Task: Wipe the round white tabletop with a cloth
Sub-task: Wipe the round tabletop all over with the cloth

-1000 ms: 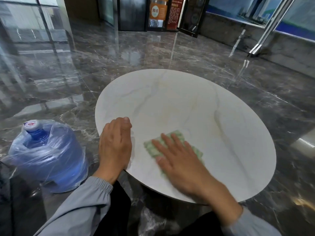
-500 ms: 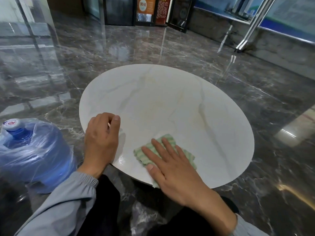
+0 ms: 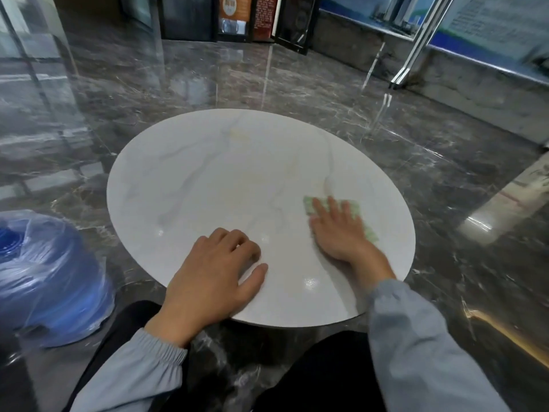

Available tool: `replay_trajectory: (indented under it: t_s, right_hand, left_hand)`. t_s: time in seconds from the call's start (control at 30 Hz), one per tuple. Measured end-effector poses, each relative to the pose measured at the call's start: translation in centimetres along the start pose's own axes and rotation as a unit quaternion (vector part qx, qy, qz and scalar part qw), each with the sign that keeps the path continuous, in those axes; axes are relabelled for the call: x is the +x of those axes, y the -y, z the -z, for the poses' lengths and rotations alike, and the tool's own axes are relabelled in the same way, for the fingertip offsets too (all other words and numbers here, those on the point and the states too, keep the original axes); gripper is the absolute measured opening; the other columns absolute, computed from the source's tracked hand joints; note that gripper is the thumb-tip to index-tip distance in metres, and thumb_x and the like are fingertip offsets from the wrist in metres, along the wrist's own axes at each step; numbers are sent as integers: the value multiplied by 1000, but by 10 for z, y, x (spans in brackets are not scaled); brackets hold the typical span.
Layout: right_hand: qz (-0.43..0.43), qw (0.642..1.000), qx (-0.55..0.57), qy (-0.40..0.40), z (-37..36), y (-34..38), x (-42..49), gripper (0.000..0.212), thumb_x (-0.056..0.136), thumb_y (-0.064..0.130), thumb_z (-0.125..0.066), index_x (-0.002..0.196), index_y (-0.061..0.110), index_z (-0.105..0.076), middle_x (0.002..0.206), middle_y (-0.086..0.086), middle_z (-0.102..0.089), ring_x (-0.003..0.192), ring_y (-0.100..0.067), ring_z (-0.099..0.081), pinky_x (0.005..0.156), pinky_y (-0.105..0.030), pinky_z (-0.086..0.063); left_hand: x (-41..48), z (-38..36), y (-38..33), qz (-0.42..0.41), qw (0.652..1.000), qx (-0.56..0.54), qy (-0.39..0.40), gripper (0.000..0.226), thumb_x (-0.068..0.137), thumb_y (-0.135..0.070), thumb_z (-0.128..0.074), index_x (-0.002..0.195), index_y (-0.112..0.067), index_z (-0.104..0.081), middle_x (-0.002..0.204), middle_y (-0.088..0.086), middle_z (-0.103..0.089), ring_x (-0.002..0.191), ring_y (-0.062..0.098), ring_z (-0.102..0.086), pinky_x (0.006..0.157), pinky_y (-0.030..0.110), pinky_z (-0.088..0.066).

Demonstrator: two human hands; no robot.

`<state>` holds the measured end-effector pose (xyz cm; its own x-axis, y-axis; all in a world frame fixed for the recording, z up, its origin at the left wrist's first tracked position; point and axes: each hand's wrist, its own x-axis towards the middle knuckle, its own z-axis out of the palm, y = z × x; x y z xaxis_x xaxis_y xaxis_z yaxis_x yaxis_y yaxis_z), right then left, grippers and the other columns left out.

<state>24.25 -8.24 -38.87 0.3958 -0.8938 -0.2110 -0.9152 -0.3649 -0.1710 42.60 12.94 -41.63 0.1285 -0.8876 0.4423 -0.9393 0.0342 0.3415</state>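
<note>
The round white tabletop (image 3: 225,179) with faint grey and yellow veins fills the middle of the view. A green checked cloth (image 3: 353,208) lies on its right side. My right hand (image 3: 338,230) presses flat on the cloth with straight fingers and covers most of it. My left hand (image 3: 214,275) rests on the near edge of the tabletop, fingers loosely bent, holding nothing.
A blue water jug wrapped in clear plastic (image 3: 44,278) stands on the dark marble floor (image 3: 297,84) to the left of the table. My knees sit under the near rim. Dark display stands (image 3: 237,16) line the back wall.
My right hand has slid the cloth from the near-left part of the tabletop across to its right side. My left hand now rests further in on the near edge. The view has shifted.
</note>
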Motion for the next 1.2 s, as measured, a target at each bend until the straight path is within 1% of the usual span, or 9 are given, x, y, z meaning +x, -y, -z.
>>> replay_trajectory:
  t_s: [0.13, 0.2, 0.37, 0.47, 0.57, 0.77, 0.9, 1.1, 1.2]
  right_hand:
    - [176, 984, -3, -8, -32, 52, -38, 57, 106, 56, -10, 161, 48, 5, 171, 14, 15, 156, -16, 22, 118, -40, 20]
    - [189, 982, 14, 4, -28, 44, -36, 56, 106, 56, -11, 160, 51, 3, 170, 17, 13, 155, -11, 21, 117, -36, 20]
    - [39, 998, -44, -19, 12, -41, 11, 57, 110, 43, -17, 164, 42, 0, 174, 2, 3, 159, -28, 4, 126, -52, -3]
    - [-80, 997, 6, -11, 32, -91, 25, 57, 108, 49, -16, 163, 44, -3, 173, 6, 5, 159, -24, 7, 125, -55, 1]
    - [-108, 994, 15, -5, 30, -83, 31, 58, 108, 48, -17, 163, 44, -1, 173, 8, 10, 158, -24, 12, 124, -55, 7]
    - [123, 992, -10, -9, -13, 24, -4, 57, 107, 54, -14, 162, 46, 1, 172, 11, 13, 157, -19, 17, 123, -49, 12]
    - [182, 983, 2, 17, -19, 34, -16, 56, 106, 58, -10, 161, 51, -1, 171, 17, 10, 156, -12, 18, 122, -43, 13]
    - [-19, 1000, 2, -23, 29, -74, 40, 55, 109, 47, -15, 163, 44, -7, 173, 7, 2, 159, -24, 4, 125, -55, -2]
    - [-115, 993, 26, -25, 48, -122, 59, 57, 107, 49, -14, 163, 42, -9, 174, 7, 2, 159, -25, 5, 125, -56, 1]
  left_hand:
    - [-3, -5, 5, -11, 1000, 20, -7, 24, 98, -56, -53, 104, -35, -64, 103, -17, -56, 94, 14, -49, 79, 38, -43]
    - [-3, -6, 7, -18, 1000, 22, -8, 24, 99, -55, -52, 105, -35, -64, 104, -16, -56, 95, 15, -50, 78, 39, -45]
    - [-3, -4, 6, -7, 1000, 11, -10, 23, 100, -54, -53, 105, -35, -65, 105, -17, -58, 97, 13, -51, 81, 37, -45]
    - [-1, -1, 1, 7, 1000, -1, -8, 23, 99, -52, -54, 103, -33, -67, 103, -15, -59, 97, 14, -52, 80, 38, -46]
    - [0, 1, -3, 17, 1000, -5, -8, 22, 98, -50, -56, 99, -31, -68, 101, -13, -60, 95, 16, -53, 79, 40, -46]
    - [1, -2, -1, 18, 1000, 6, -7, 20, 97, -52, -54, 100, -34, -64, 100, -16, -56, 93, 15, -51, 78, 39, -45]
    - [11, 1, -9, 7, 999, 28, 30, 22, 96, -49, -51, 101, -32, -65, 101, -12, -58, 93, 19, -54, 76, 40, -44]
    - [15, -1, -4, 10, 998, 19, 55, 26, 101, -60, -47, 107, -40, -63, 113, -20, -57, 104, 11, -51, 83, 36, -42]
    - [14, -3, -7, 4, 998, 26, 56, 30, 101, -64, -42, 110, -42, -61, 116, -21, -56, 109, 10, -50, 85, 36, -40]
